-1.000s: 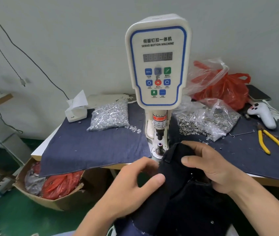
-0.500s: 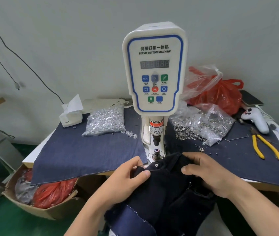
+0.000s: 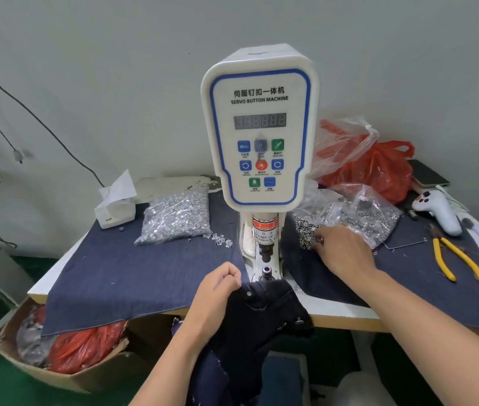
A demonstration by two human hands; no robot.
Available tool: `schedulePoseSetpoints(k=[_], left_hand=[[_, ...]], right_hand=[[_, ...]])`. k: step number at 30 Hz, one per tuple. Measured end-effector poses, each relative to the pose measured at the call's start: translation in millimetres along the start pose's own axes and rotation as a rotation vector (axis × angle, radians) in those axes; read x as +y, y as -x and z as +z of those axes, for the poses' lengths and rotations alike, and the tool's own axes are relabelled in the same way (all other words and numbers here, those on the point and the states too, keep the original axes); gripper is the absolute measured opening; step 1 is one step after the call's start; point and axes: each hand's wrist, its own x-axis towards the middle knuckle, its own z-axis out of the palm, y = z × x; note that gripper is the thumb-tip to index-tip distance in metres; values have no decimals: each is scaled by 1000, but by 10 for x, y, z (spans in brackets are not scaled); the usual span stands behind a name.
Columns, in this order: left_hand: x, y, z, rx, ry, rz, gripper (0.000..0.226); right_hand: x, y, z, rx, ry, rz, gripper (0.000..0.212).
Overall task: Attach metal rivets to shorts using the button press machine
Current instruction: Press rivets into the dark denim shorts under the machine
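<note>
The right hand (image 3: pixel 339 250) has let go of the shorts (image 3: pixel 264 315) and gone over to the pile of rivets (image 3: pixel 307 230), just right of the machine (image 3: pixel 260 136). Its fingers lie on the pile; I cannot tell if they pinch one yet. The left hand (image 3: pixel 217 291) pinches the shorts' edge, just in front of the machine, beside the small post (image 3: pixel 266 271). I think a rivet gets picked next, so the press can join it to the shorts.

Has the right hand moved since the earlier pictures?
Yes. The right hand left the shorts and went up and right of the machine, onto the loose rivets.
</note>
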Motion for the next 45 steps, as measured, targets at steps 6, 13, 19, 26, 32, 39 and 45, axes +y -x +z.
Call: schedulePoseSetpoints(k=[6,13,19,26,32,39,45], left_hand=[[-81,-88,66,83,-200,3,39],[-102,-103,86,103,-215,-11,40],[-79,-98,93,104,-208,-10,39],[-69,-81,94,98,-194,-21,37],[-82,-72,89,90,-186,-34,37],[-89,-72,96,97,-185,-30,36],[-95,-77,105,98,-208,-44,34]], right_hand=[[-57,-22,33,39,104,-73,17],[-70,4,23,49,30,-30,9],[-42,7,37,75,-61,-39,18],[0,36,32,4,-128,-43,17],[1,26,-16,-26,-197,27,19],[-6,86,-122,25,-432,45,16],[-6,213,-168,115,-570,30,11]])
